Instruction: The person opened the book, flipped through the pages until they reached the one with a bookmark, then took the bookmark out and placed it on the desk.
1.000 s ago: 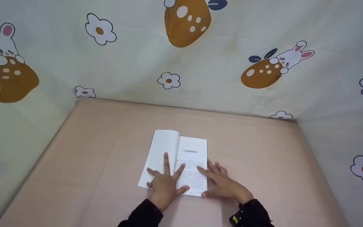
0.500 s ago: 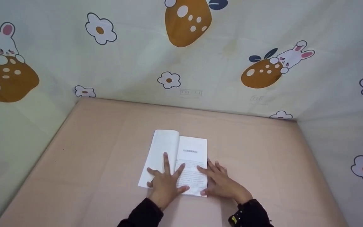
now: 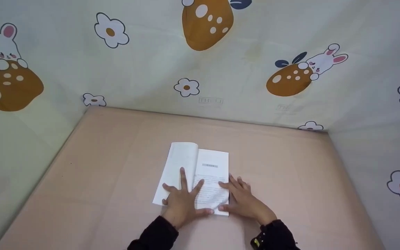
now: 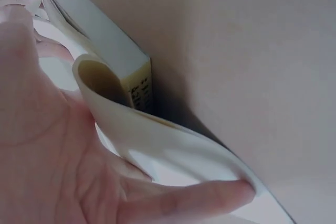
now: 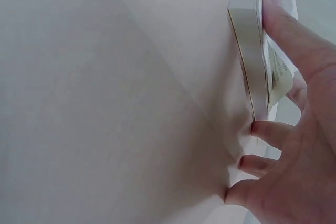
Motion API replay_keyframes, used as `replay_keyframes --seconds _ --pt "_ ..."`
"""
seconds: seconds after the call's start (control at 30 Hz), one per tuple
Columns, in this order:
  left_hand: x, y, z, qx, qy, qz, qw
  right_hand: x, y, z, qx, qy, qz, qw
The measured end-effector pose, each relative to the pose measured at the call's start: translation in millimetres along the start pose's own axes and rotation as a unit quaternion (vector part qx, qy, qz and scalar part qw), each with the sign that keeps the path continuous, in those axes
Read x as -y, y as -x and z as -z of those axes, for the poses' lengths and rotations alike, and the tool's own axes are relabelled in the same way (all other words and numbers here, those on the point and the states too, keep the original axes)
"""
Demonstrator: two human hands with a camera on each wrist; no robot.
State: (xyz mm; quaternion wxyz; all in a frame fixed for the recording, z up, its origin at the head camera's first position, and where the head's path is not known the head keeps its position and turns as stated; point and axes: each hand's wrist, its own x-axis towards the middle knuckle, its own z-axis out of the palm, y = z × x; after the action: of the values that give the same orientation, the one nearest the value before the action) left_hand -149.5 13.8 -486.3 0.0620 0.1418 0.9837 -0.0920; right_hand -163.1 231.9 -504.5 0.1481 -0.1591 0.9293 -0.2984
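A thick book [image 3: 212, 158] lies spread on the table, its left part folded over in a curve and its right page printed with text. My left hand [image 3: 180, 204] rests across the middle with fingers splayed; in the left wrist view its thumb [image 4: 220, 198] presses the curved left part. At the lower right edge is my right hand [image 3: 248, 205]. Its thumb and index finger touch the right page, apart from each other, while the page [image 5: 282, 77] bulges up between them in the right wrist view. The other right fingers [image 5: 257, 165] reach down to the tabletop beside the book.
The table has a pinkish-beige cover [image 3: 123, 156]. Pale cloth walls [image 3: 144, 69] printed with rabbits and flowers rise at the back and both sides. Dark sleeves [image 3: 158, 234] cover both wrists.
My right thumb has slid left and slightly up over the page's lower corner, and the page now buckles there. My left thumb has stretched a little to the right.
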Motion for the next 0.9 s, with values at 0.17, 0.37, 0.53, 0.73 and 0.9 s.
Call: replay_keyframes --seconds 0.17,0.37,0.53,0.73,0.9 --pt "0.7 0.6 -5.1 -0.015 0.021 0.007 0.9996 0.5 -1.0 -1.2 -0.007 0.014 0.008 1.0" --pt "-0.2 0.6 -7.5 -0.043 -0.043 0.007 0.9981 0.3 -1.6 -0.4 -0.014 0.017 0.009 1.0" --pt "-0.3 1.1 -5.6 -0.043 -0.044 0.002 0.9981 0.2 0.0 0.6 -0.01 -0.005 -0.012 1.0" --pt "3.4 0.4 -4.3 -0.048 -0.023 -0.011 0.9985 1.6 -1.3 3.4 0.001 -0.009 -0.014 1.0" --pt "7.0 0.9 -4.4 -0.057 0.052 -0.006 0.997 1.6 -2.1 6.3 0.018 0.003 -0.01 1.0"
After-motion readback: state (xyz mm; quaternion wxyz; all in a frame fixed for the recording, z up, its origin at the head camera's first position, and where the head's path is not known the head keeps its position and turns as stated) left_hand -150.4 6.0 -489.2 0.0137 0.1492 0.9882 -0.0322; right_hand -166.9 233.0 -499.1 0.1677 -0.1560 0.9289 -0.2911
